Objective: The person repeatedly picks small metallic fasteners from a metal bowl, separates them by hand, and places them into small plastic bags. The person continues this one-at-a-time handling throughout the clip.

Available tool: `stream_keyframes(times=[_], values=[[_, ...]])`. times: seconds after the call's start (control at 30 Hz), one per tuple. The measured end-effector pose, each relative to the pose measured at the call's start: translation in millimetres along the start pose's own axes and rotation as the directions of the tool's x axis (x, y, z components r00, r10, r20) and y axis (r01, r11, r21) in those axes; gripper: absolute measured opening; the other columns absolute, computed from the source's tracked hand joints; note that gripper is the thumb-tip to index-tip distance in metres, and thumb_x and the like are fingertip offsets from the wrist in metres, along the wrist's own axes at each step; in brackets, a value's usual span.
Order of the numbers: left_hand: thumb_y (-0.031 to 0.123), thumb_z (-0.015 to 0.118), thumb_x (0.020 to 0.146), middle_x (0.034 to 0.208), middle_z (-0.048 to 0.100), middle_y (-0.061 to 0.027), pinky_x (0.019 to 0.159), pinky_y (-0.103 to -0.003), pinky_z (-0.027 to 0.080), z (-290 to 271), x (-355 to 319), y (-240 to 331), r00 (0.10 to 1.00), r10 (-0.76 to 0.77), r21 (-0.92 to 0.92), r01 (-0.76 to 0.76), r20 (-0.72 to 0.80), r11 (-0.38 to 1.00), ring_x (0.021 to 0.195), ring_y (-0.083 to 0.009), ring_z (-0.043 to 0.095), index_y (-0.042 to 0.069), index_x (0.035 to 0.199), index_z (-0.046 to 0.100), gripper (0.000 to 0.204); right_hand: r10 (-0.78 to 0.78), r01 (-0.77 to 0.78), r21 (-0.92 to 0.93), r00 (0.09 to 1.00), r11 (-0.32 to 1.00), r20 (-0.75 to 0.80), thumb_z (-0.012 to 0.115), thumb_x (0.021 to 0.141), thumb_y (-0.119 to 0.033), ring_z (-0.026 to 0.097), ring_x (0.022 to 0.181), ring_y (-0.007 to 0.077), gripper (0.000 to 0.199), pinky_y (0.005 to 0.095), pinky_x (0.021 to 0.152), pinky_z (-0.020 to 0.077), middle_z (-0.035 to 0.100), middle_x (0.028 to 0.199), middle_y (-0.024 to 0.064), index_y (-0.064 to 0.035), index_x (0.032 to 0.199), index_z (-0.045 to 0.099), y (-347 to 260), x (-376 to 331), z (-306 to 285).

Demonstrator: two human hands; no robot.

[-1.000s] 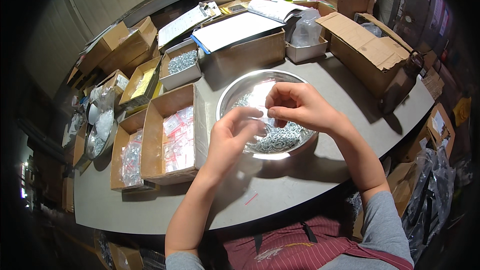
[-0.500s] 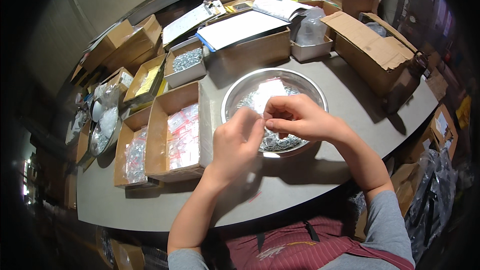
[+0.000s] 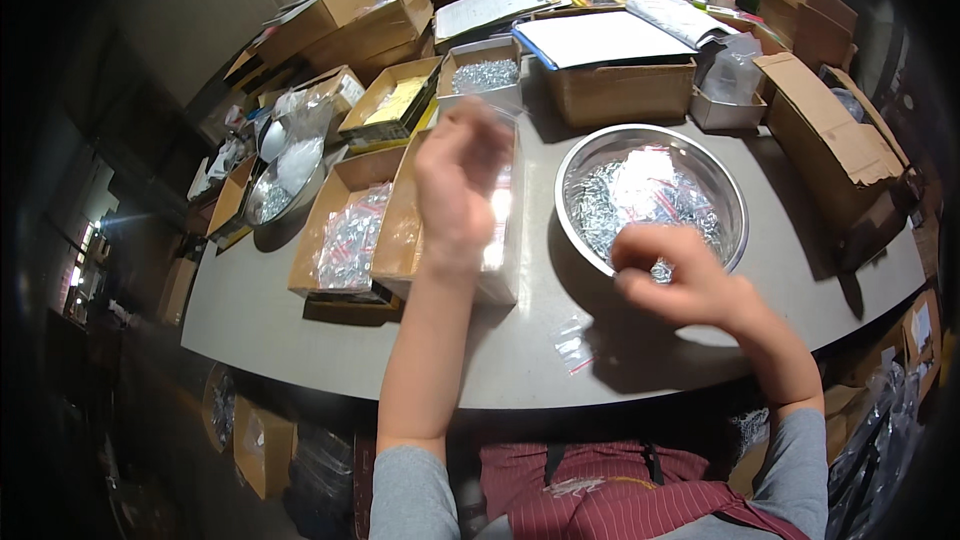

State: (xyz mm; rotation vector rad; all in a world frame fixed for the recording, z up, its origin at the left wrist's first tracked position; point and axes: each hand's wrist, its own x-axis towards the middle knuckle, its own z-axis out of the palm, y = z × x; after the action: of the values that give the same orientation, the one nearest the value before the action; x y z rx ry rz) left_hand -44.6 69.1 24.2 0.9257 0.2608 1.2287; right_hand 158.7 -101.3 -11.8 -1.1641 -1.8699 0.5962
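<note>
My left hand [image 3: 465, 175], smeared by motion, is raised over the cardboard box [image 3: 400, 240] of small clear bags with red seal lines. Its fingers are too blurred to show their grip. At the near rim of the steel bowl [image 3: 738, 240] is my right hand [image 3: 680, 280], loosely curled, with a gap between thumb and forefinger and nothing visible in it. The bowl holds many small shiny metal parts [image 3: 597, 210] and some clear bags [image 3: 650, 185] on top. One small clear bag [image 3: 573, 345] with a red line lies on the table between my arms.
Left of the box stands another box of filled bags [image 3: 350, 235], then a metal dish [image 3: 300, 190] with a white bag. Behind are a tray of metal parts [image 3: 485, 75], a box with yellow paper [image 3: 395, 100] and a clipboard [image 3: 610, 38]. An open-flapped carton [image 3: 825, 120] stands at right.
My hands have parted from above the bowl: the left moved over the box, the right to the bowl's near rim. A small bag now shows on the table. The view has shifted left.
</note>
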Motion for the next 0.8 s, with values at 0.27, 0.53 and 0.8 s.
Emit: stream_keyframes(times=[0.27, 0.53, 0.8], values=[[0.003, 0.053, 0.103, 0.095, 0.065, -0.0038, 0.069, -0.028, 0.050, -29.6, 17.2, 3.4, 0.976, -0.209, -0.747, 0.188, 0.068, 0.638, 0.080, -0.0163, 0.059, -0.002, 0.127, 0.061, 0.026, -0.269, 0.487, -0.519, 0.857, 0.703, 0.440, 0.070, 0.077, -0.018, 0.063, 0.086, 0.0248, 0.036, 0.0353, 0.078, 0.0487, 0.062, 0.100, 0.0104, 0.0013, 0.107, 0.063, -12.4, -18.0, 44.8], [0.017, 0.059, 0.100, 0.099, 0.065, -0.0053, 0.079, -0.027, 0.048, 19.2, -20.0, -22.5, 0.944, -0.308, 0.344, 0.252, 0.121, 0.905, 0.089, -0.0145, 0.062, -0.002, 0.128, 0.059, 0.034, -0.399, 0.508, -0.465, 0.860, 0.725, 0.318, 0.067, 0.075, -0.012, 0.064, 0.081, 0.0284, 0.021, 0.0386, 0.072, 0.0503, 0.056, 0.088, 0.0095, -0.0012, 0.089, 0.056, 9.2, -17.1, 66.9], [0.021, 0.067, 0.098, 0.123, 0.064, -0.0115, 0.105, -0.033, 0.042, 60.3, -56.0, -27.2, 0.842, -0.345, 0.659, -0.015, 0.414, 0.752, 0.120, -0.0200, 0.059, -0.005, 0.132, 0.057, 0.044, -0.219, 0.184, -0.128, 0.907, 0.975, -0.361, 0.061, 0.098, -0.014, 0.068, 0.083, 0.0357, 0.013, 0.0435, 0.072, 0.0522, 0.067, 0.089, 0.0162, -0.0003, 0.100, 0.062, 11.8, 6.9, -16.5]])
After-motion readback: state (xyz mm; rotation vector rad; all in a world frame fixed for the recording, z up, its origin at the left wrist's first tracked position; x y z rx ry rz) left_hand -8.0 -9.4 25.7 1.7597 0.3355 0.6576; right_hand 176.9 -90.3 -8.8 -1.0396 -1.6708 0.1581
